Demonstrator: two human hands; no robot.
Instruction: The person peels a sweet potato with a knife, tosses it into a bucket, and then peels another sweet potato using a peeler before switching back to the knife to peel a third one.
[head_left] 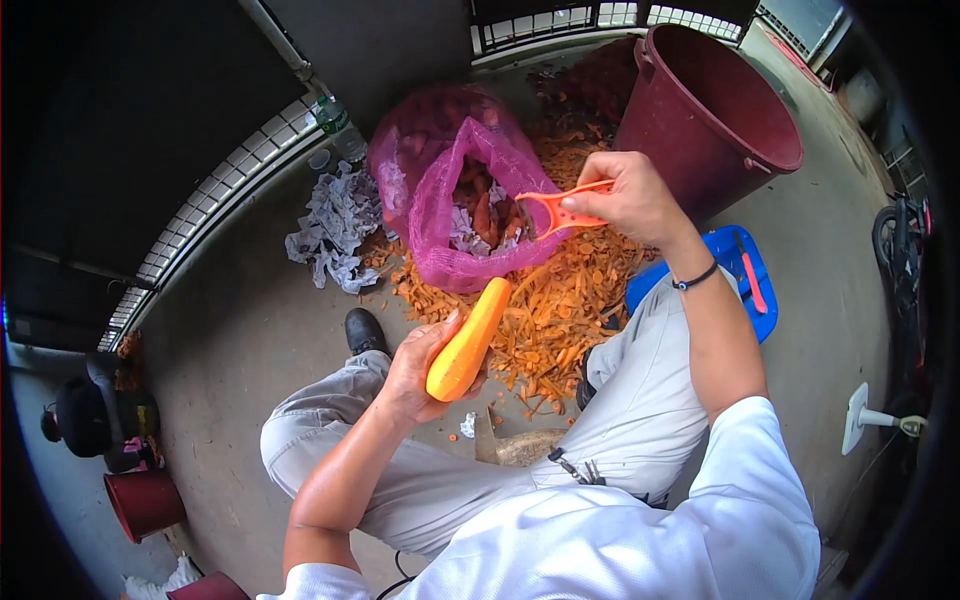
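My left hand [418, 368] is closed around a peeled orange carrot [468, 340], thick end toward me and narrow end tilted up and away. My right hand [632, 200] grips an orange Y-shaped peeler [555, 212], held above and to the right of the carrot and apart from it. Behind them a pink mesh bag [455, 262] stands with its mouth open, showing unpeeled carrots [486, 222] and scraps of paper inside. A heap of orange peelings [545, 335] covers the floor beneath the carrot and around the bag.
A tall maroon bin [670, 130] stands at the back right. A blue plastic lid or tray [720, 250] with a red-handled tool [752, 284] lies by my right knee. Crumpled paper [340, 225] and a plastic bottle [340, 128] are left of the bag.
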